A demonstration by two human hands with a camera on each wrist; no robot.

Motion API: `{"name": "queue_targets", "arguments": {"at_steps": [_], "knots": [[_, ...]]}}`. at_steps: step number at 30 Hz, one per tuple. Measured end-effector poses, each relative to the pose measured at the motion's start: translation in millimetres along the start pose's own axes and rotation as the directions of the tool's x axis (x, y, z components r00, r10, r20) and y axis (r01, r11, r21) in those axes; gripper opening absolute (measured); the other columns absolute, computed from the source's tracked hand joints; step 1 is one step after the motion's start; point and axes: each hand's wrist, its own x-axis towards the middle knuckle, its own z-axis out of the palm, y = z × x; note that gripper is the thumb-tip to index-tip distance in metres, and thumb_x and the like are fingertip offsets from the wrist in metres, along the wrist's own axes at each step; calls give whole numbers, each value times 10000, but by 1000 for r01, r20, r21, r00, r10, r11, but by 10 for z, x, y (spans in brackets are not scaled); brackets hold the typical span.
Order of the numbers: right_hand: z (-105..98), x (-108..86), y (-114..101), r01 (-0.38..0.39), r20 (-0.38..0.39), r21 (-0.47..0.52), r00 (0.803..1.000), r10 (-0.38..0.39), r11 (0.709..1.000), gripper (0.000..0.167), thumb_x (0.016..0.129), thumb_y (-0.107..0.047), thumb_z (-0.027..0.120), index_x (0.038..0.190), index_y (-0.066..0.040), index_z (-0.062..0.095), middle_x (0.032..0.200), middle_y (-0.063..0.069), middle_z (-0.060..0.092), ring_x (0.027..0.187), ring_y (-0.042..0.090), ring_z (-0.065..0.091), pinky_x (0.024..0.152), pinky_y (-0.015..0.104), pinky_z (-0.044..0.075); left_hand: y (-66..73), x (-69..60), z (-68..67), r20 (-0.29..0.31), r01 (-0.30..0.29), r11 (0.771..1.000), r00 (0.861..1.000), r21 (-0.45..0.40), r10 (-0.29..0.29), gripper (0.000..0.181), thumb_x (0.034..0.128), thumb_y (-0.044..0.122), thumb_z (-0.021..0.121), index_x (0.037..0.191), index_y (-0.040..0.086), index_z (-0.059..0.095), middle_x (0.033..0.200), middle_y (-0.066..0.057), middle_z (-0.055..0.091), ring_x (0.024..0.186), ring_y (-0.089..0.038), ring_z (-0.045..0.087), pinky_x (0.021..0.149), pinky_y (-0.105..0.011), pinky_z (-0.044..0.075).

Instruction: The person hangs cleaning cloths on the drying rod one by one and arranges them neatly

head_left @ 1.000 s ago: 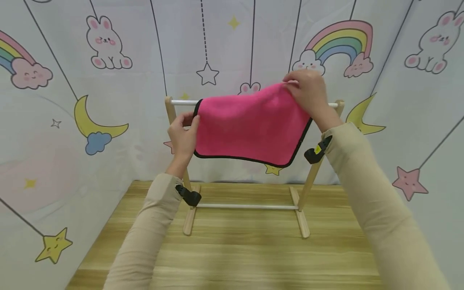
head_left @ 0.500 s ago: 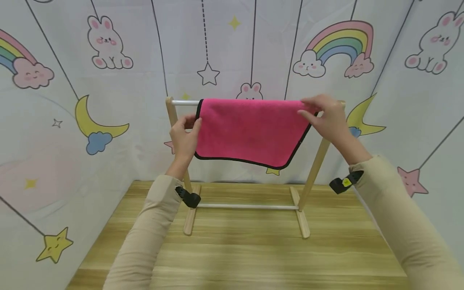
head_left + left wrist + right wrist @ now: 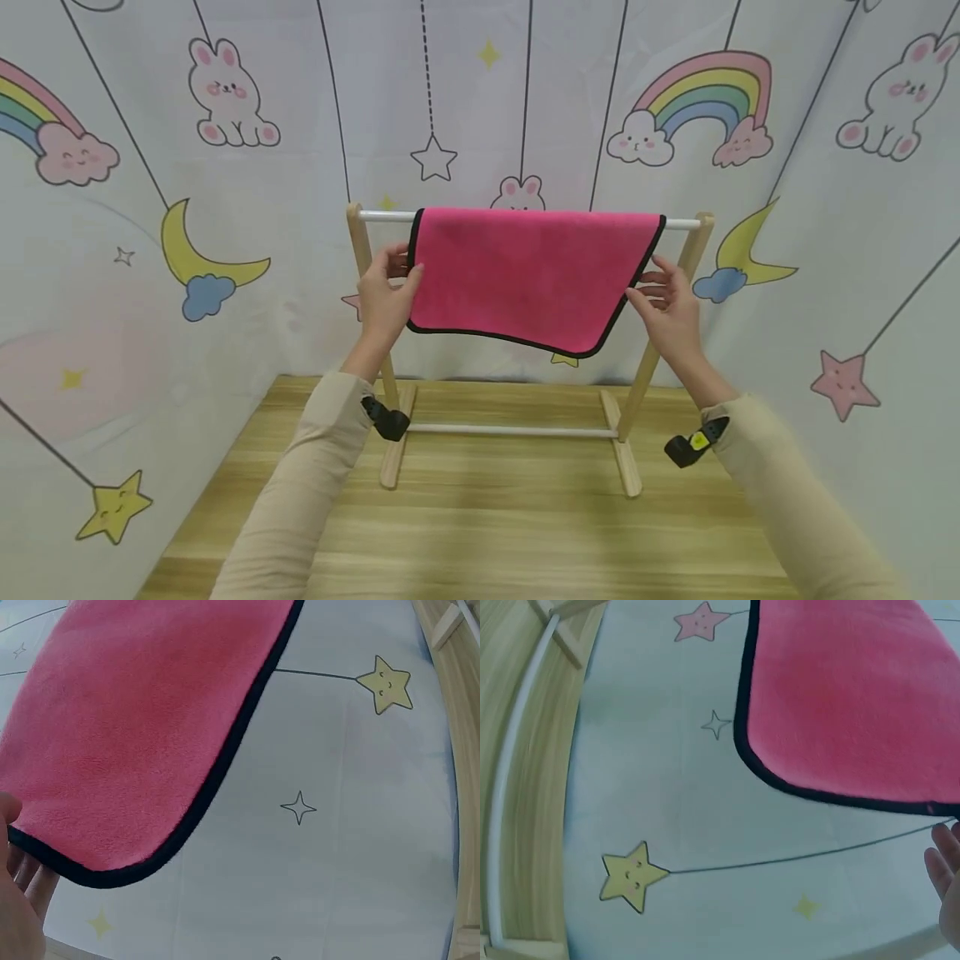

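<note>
A pink towel (image 3: 525, 275) with black edging hangs folded over the white top bar (image 3: 386, 217) of a wooden rack; its lower edge slants down toward the right. My left hand (image 3: 386, 296) holds the towel's left edge, thumb in front and fingers behind; the left wrist view shows the same pinch near a rounded corner of the towel (image 3: 142, 735). At the towel's right edge is my right hand (image 3: 671, 312), its fingers loosely bent and thumb tip by the black border. In the right wrist view, its fingertips (image 3: 941, 851) lie just beside that border, and no grip shows.
The rack's wooden legs (image 3: 645, 383) stand on a wood-grain tabletop (image 3: 510, 517), joined by a low white bar (image 3: 510, 430). Behind and on both sides hangs a white cloth backdrop (image 3: 300, 100) printed with rabbits, stars, moons and rainbows.
My right hand has come down from the raised top right of the towel, past the bar, to its right edge. The towel's top now lies flat on the bar. My left hand has hardly moved.
</note>
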Motion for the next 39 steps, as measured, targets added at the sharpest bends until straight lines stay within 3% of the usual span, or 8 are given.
{"name": "queue_targets", "arguments": {"at_steps": [5, 9, 13, 21, 24, 30, 35, 39], "knots": [[158, -77, -159, 16, -68, 78, 998, -10, 997, 530, 815, 92, 583, 1292, 108, 351, 1000, 300, 520, 793, -11, 535, 672, 101, 426, -87, -89, 4, 41, -38, 997, 999, 68, 35, 398, 849, 76, 609, 1222, 12, 488, 985, -170, 626, 866, -248, 598, 695, -376, 533], [221, -95, -183, 79, -139, 58, 988, -71, 995, 459, 821, 107, 559, 1249, 126, 394, 912, 299, 546, 755, 1, 524, 643, 105, 419, -149, -128, 0, 25, -53, 993, 998, 103, 51, 395, 847, 57, 608, 1225, 40, 497, 956, -150, 632, 861, -231, 605, 673, -305, 509], [192, -56, -232, 158, -198, 15, 968, -152, 987, 376, 813, 130, 537, 1182, 128, 465, 861, 293, 557, 729, 7, 518, 630, 99, 416, -123, -122, -13, 12, -95, 994, 995, 52, 95, 388, 845, 26, 598, 1225, 51, 525, 926, -155, 637, 816, -234, 612, 635, -183, 488], [59, 250, -428, 167, -256, -20, 952, -166, 986, 252, 833, 74, 518, 1078, 119, 554, 870, 255, 571, 718, -9, 511, 629, 113, 398, 23, -53, -2, -10, -145, 989, 989, 40, 146, 381, 844, 25, 597, 1221, 58, 548, 907, -143, 637, 775, -221, 622, 644, -316, 549], [45, 417, -424, 113, -267, -30, 957, -117, 993, 241, 851, 21, 536, 1078, 84, 583, 881, 190, 597, 715, 1, 520, 627, 109, 412, 63, -36, 14, -23, -153, 988, 988, 31, 153, 377, 836, 22, 606, 1209, 45, 555, 897, -147, 636, 766, -230, 627, 636, -268, 544], [76, 656, -364, -42, -230, -5, 972, 40, 999, 279, 863, -109, 596, 1121, -6, 628, 917, -6, 577, 721, -24, 546, 661, 87, 453, 74, -38, 18, -51, -117, 993, 992, -25, 116, 373, 847, 42, 601, 1216, 30, 548, 905, -168, 629, 766, -248, 611, 608, -83, 461], [102, 507, -296, 22, -196, -56, 980, -33, 998, 363, 852, -69, 604, 1209, -16, 569, 1083, 67, 508, 732, -62, 537, 680, 77, 466, 39, -90, -9, -41, -57, 998, 998, -27, 56, 395, 857, 61, 592, 1245, 32, 521, 904, -167, 619, 774, -235, 597, 606, -72, 444], [137, 269, -181, 59, -194, -16, 979, -61, 998, 461, 842, -3, 587, 1286, -4, 463, 1175, 160, 481, 743, -59, 541, 691, 79, 466, -41, -152, -26, -18, -26, 1000, 1000, 0, 26, 414, 847, 54, 603, 1249, 20, 512, 890, -168, 622, 782, -230, 600, 633, -90, 443]]}}
